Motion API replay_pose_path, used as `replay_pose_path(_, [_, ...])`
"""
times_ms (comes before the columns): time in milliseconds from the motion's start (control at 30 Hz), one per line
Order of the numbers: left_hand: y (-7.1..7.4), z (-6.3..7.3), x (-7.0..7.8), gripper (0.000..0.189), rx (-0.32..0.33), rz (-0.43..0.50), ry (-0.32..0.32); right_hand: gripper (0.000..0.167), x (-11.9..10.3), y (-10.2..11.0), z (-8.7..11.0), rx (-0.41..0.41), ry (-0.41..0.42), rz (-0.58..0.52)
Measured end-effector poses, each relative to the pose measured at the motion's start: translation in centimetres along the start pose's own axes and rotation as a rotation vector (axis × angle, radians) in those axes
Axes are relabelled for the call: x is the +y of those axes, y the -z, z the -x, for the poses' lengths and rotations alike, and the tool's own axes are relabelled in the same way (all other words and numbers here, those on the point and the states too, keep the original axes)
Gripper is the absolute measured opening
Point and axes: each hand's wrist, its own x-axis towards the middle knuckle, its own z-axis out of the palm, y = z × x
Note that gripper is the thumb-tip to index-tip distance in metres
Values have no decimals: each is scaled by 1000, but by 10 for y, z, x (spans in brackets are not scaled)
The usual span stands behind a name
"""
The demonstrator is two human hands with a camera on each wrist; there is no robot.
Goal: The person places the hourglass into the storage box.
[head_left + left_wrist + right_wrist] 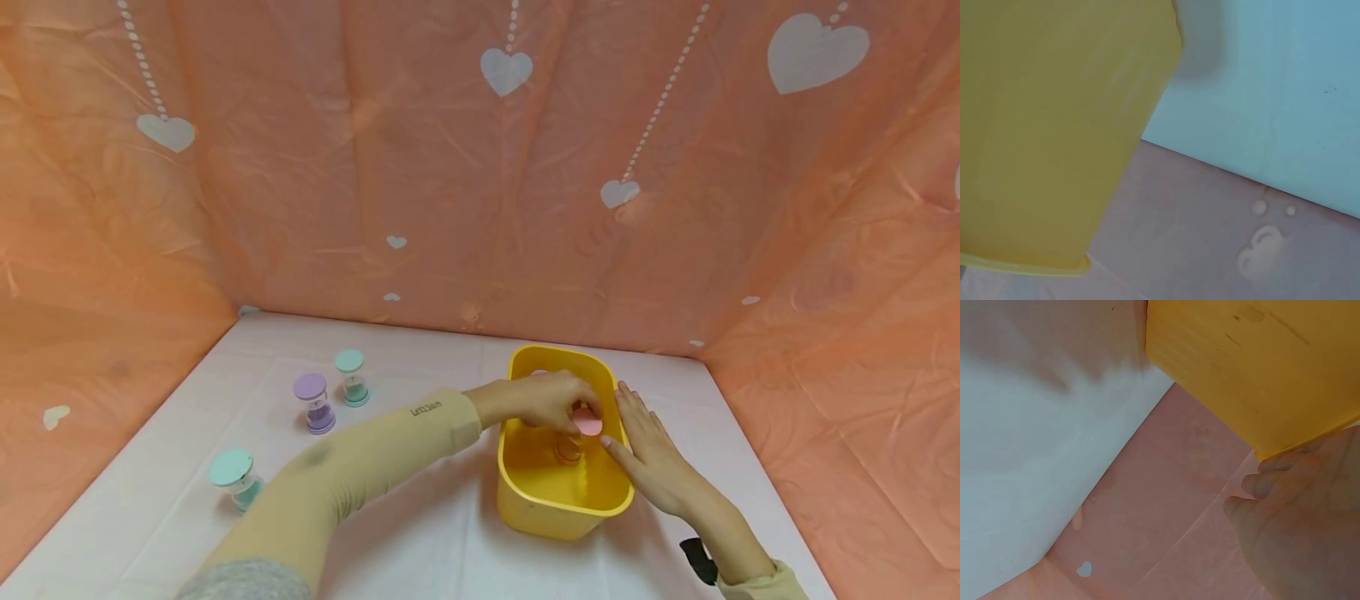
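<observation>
My left hand reaches over the left rim of a yellow bin, its fingers curled on a pink sand timer inside. The timer's pink end cap shows beside the fingertips; the hand hides much of the rest. Along the bin's right rim rests my right hand, its fingers extended and thumb at the edge. In the right wrist view that hand's fingers lie at the bin's rim. The left wrist view shows the bin's outer wall, without the left hand.
Left of the bin stand a purple sand timer, a teal sand timer and a nearer teal sand timer. A small pinkish piece shows at the bin's far end. Orange cloth walls with hearts enclose the white table.
</observation>
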Motion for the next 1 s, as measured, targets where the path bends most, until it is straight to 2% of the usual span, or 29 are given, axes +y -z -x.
replay_pose_path(267, [1, 2, -2, 41, 3, -80, 37, 79, -1, 1, -1, 4, 1, 1])
replay_pose_path(733, [6, 7, 1, 40, 11, -123, 47, 78, 0, 0, -1, 17, 11, 9])
replay_pose_path(1000, [30, 25, 3, 36, 82, -5, -14, 77, -1, -1, 1, 20, 1, 4])
